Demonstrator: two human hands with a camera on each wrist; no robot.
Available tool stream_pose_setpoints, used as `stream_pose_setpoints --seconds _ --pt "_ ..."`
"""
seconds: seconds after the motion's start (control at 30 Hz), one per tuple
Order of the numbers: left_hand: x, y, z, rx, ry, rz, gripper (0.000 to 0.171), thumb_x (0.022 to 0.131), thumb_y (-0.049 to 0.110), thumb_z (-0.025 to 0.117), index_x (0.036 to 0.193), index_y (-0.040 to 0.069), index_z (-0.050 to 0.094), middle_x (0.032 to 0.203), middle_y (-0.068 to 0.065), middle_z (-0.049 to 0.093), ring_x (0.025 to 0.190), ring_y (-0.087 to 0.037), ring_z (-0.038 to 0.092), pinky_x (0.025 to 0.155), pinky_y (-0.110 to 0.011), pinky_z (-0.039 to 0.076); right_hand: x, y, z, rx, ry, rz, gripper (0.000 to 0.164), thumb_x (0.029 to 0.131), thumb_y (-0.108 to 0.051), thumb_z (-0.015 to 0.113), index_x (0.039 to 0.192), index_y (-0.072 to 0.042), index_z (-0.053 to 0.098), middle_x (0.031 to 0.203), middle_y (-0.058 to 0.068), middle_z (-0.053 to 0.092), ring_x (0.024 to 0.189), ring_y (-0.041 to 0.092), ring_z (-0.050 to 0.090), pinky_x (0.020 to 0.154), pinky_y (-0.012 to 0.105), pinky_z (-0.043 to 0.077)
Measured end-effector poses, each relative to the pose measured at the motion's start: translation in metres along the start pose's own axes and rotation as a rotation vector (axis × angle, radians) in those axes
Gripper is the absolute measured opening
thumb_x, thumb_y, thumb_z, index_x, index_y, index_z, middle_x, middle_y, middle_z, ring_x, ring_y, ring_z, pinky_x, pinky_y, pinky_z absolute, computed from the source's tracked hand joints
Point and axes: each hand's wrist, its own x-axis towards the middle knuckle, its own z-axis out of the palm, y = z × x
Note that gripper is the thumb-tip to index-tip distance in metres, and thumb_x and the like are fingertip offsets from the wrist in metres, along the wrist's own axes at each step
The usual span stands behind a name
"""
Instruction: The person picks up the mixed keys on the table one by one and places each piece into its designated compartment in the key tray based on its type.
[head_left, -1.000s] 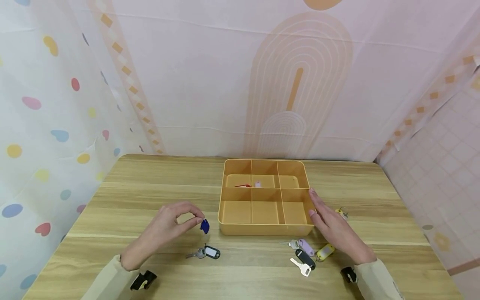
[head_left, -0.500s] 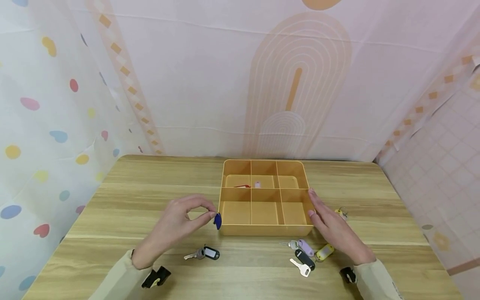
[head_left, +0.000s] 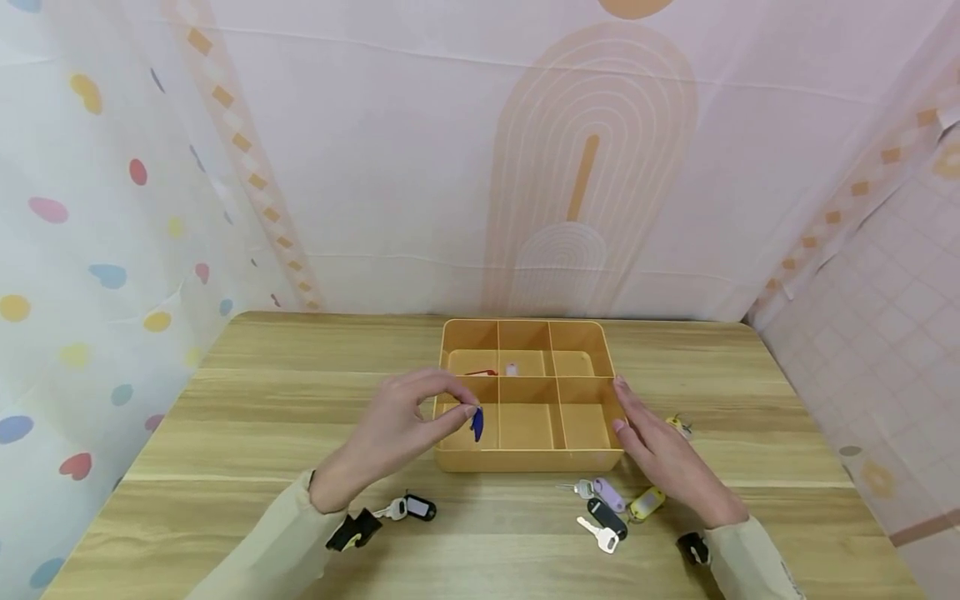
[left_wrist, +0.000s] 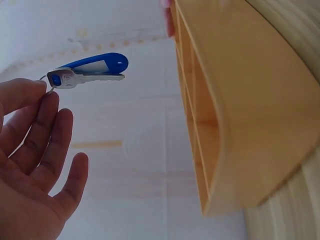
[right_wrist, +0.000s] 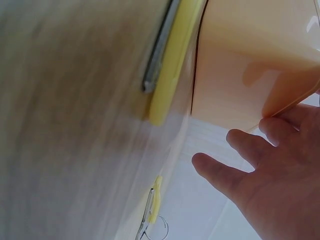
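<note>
My left hand (head_left: 405, 425) pinches the ring of a key with a blue tag (left_wrist: 117, 63) between thumb and forefinger. In the head view the blue tag (head_left: 477, 423) hangs over the front left compartment of a yellow-orange divided box (head_left: 525, 461). The left wrist view shows the silver key (left_wrist: 95, 78) dangling beside the tag. My right hand (head_left: 667, 450) rests its fairly straight fingers against the box's right side. In the back row of compartments lie a red item (head_left: 482, 372) and a pale pink item (head_left: 512, 369), both mostly hidden by the divider.
In front of the box lie a key with a black tag (head_left: 421, 507), a lilac tag (head_left: 609, 494), another black tag (head_left: 607, 517), a yellow tag (head_left: 647, 504) and a silver key (head_left: 600, 534). A second yellow tag (head_left: 679, 427) lies right of the box. Patterned cloth (head_left: 390, 167) hangs behind the table.
My left hand has carried the blue-tagged key rightward and slightly up, from left of the box to above its front left compartment. The right hand stays against the box.
</note>
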Motion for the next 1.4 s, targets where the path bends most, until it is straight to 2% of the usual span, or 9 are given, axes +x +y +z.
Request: stream_pose_setpoints --seconds 0.23,0.4,0.57,0.67,0.83,0.97,1.07,1.23,1.4 --pt "0.022 0.008 0.013 -0.041 0.003 0.046 0.010 0.090 0.005 0.079 0.094 0.014 0.077 0.097 0.007 0.076 0.095 -0.012 0.071 0.087 -0.036 0.058 0.001 0.000 0.000 0.001 -0.001 -0.003 0.060 0.114 -0.032 0.039 0.165 -0.007 0.019 0.170 0.017 0.019 0.152 0.038 0.029 0.120 0.059 0.028" --pt "0.036 0.011 0.023 -0.085 0.005 0.073 0.010 0.090 0.002 0.078 0.093 0.011 0.076 0.095 0.004 0.076 0.093 -0.011 0.072 0.089 -0.033 0.058 0.002 0.000 0.001 -0.006 0.002 0.000 0.060 0.114 -0.031 0.040 0.165 -0.007 0.020 0.170 0.017 0.020 0.152 0.038 0.029 0.120 0.059 0.028" --pt "0.048 0.013 0.031 -0.091 -0.002 0.062 0.001 0.094 0.009 0.076 0.093 0.010 0.077 0.092 0.006 0.074 0.089 -0.006 0.069 0.080 -0.028 0.057 0.002 0.000 0.001 -0.012 0.005 -0.002 0.060 0.114 -0.031 0.040 0.165 -0.007 0.020 0.170 0.016 0.020 0.152 0.037 0.029 0.120 0.059 0.028" --pt "0.057 0.015 0.037 -0.090 0.012 0.059 0.003 0.094 0.010 0.075 0.092 0.012 0.077 0.091 0.007 0.074 0.087 -0.005 0.068 0.077 -0.027 0.056 0.002 0.000 0.001 -0.012 0.006 -0.001 0.061 0.114 -0.032 0.039 0.166 -0.007 0.019 0.170 0.016 0.020 0.152 0.037 0.029 0.120 0.059 0.028" --pt "0.072 0.017 0.048 -0.109 0.028 0.021 0.003 0.093 0.011 0.076 0.092 0.011 0.078 0.089 0.007 0.073 0.083 -0.005 0.066 0.072 -0.026 0.054 0.001 0.000 0.001 -0.011 0.005 0.008 0.061 0.114 -0.034 0.039 0.166 -0.008 0.019 0.170 0.014 0.019 0.152 0.038 0.030 0.120 0.059 0.028" --pt "0.082 0.016 0.057 -0.111 0.019 -0.015 0.004 0.094 0.012 0.075 0.094 0.011 0.078 0.090 0.006 0.074 0.085 -0.005 0.067 0.076 -0.026 0.054 0.000 0.000 0.001 -0.013 0.004 0.017 0.061 0.114 -0.034 0.039 0.166 -0.010 0.020 0.170 0.013 0.020 0.151 0.039 0.030 0.120 0.060 0.029" --pt "0.090 0.013 0.064 -0.103 0.019 -0.028 0.004 0.094 0.012 0.075 0.094 0.010 0.079 0.090 0.006 0.074 0.086 -0.005 0.068 0.084 -0.027 0.055 -0.001 -0.001 0.000 -0.012 0.005 0.018 0.061 0.114 -0.034 0.039 0.166 -0.010 0.020 0.170 0.013 0.020 0.151 0.039 0.031 0.119 0.060 0.029" --pt "0.101 0.005 0.075 -0.118 0.021 -0.049 0.004 0.093 0.010 0.076 0.095 0.008 0.079 0.091 0.004 0.075 0.086 -0.008 0.069 0.088 -0.027 0.056 0.000 0.000 0.000 -0.012 0.001 0.020 0.061 0.114 -0.034 0.040 0.166 -0.010 0.020 0.170 0.014 0.020 0.151 0.039 0.030 0.120 0.060 0.029" --pt "0.111 -0.001 0.085 -0.129 -0.011 -0.082 0.004 0.095 0.012 0.075 0.097 0.009 0.078 0.092 0.004 0.075 0.088 -0.008 0.068 0.091 -0.030 0.055 0.000 0.000 0.001 -0.008 0.001 0.025 0.060 0.113 -0.029 0.042 0.166 -0.010 0.020 0.170 0.014 0.020 0.151 0.039 0.031 0.120 0.060 0.029"
